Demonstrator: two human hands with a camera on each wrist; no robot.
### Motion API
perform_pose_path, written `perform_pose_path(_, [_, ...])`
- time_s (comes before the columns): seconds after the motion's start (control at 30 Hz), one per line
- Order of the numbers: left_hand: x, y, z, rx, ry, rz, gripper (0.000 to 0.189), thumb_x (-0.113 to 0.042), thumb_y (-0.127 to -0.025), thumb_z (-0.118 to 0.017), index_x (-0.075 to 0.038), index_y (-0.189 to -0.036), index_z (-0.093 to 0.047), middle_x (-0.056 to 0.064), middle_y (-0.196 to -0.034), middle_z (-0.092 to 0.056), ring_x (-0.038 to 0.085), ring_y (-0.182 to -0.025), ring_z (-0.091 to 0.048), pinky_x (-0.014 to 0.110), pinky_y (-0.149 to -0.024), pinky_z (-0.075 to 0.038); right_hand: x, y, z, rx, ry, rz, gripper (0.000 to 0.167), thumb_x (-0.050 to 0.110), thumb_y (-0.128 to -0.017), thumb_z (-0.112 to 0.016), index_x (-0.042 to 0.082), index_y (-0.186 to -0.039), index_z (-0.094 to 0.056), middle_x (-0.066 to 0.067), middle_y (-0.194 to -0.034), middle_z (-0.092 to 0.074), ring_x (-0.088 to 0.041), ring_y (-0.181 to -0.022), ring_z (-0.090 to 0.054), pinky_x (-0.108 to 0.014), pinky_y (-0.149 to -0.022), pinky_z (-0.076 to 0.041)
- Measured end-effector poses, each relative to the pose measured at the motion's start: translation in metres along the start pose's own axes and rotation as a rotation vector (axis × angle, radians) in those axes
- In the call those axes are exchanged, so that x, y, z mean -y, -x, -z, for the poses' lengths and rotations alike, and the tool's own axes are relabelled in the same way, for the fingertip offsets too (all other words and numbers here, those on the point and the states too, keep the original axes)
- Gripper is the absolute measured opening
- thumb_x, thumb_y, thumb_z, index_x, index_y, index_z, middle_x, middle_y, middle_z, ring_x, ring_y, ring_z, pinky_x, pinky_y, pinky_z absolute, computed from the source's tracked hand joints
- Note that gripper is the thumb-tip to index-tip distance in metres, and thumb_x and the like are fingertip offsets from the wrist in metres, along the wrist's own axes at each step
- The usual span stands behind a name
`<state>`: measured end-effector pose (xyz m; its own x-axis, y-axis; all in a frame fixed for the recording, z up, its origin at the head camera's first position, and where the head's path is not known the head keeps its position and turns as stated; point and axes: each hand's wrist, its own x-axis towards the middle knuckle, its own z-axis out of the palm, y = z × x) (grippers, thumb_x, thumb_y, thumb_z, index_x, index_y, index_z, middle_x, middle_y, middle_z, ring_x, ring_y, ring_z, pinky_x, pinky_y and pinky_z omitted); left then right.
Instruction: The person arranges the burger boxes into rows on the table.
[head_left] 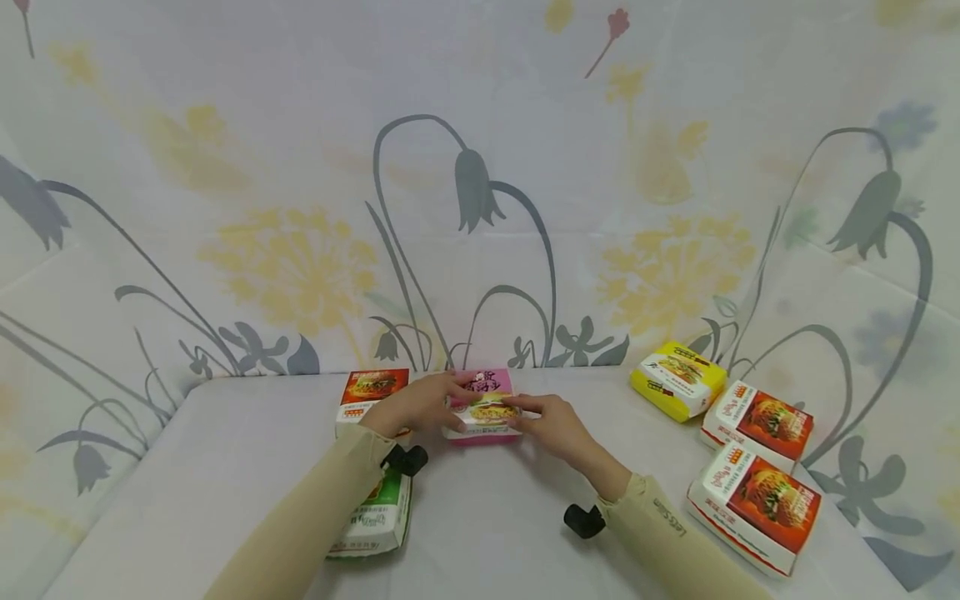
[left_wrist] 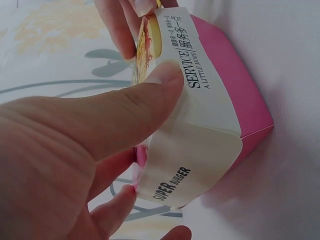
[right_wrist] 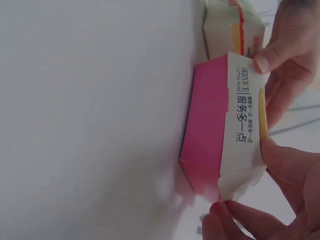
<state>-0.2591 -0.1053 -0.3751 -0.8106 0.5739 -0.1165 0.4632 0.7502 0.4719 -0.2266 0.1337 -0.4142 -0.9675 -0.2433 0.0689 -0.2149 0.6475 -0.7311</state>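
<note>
A pink and white burger box (head_left: 487, 412) sits on the white cloth near the back, with a burger picture on its lid. My left hand (head_left: 420, 404) holds its left side; in the left wrist view the thumb (left_wrist: 165, 82) lies on the lid's front edge and other fingers reach the box's far side. At the right end is my right hand (head_left: 562, 429). In the right wrist view its thumb (right_wrist: 280, 155) touches the lid's top edge, while its fingers (right_wrist: 240, 217) pinch the lower corner of the white lid. The box looks closed.
Left of the pink box stands a red and white burger box (head_left: 375, 385), partly behind my left hand. A green and white box (head_left: 378, 521) is nearer, partly under my left forearm. Rightward lie a yellow box (head_left: 678, 379) and two red and white boxes (head_left: 765, 508). A flowered cloth (head_left: 480, 275) hangs behind.
</note>
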Motion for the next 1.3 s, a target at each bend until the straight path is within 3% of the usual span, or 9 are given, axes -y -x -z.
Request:
perform_pose_path(0.8, [-0.004, -0.001, 0.002, 0.015, -0.005, 0.038, 0.054, -0.023, -0.085, -0.08, -0.025, -0.137, -0.063, -0.005, -0.158, -0.035, 0.03, -0.148, -0.023, 0.052, -0.116, -0.024, -0.001, 0.002, 0.014, 0.016, -0.072, -0.016, 0.033, 0.013, -0.091, -0.072, 0.014, -0.124, -0.072, -0.008, -0.126, -0.067, -0.031, -0.119, -0.061, -0.051, -0.099, -0.047])
perform_pose_path(1.3, [-0.006, -0.001, 0.004, 0.034, -0.029, 0.055, 0.054, -0.024, -0.086, -0.079, -0.025, -0.137, -0.062, -0.004, -0.159, -0.034, 0.031, -0.149, -0.019, 0.053, -0.117, -0.022, 0.011, 0.013, 0.046, 0.066, -0.08, 0.019, 0.037, 0.02, -0.095, -0.068, 0.015, -0.132, -0.067, -0.006, -0.134, -0.063, -0.032, -0.125, -0.056, -0.056, -0.1, -0.045])
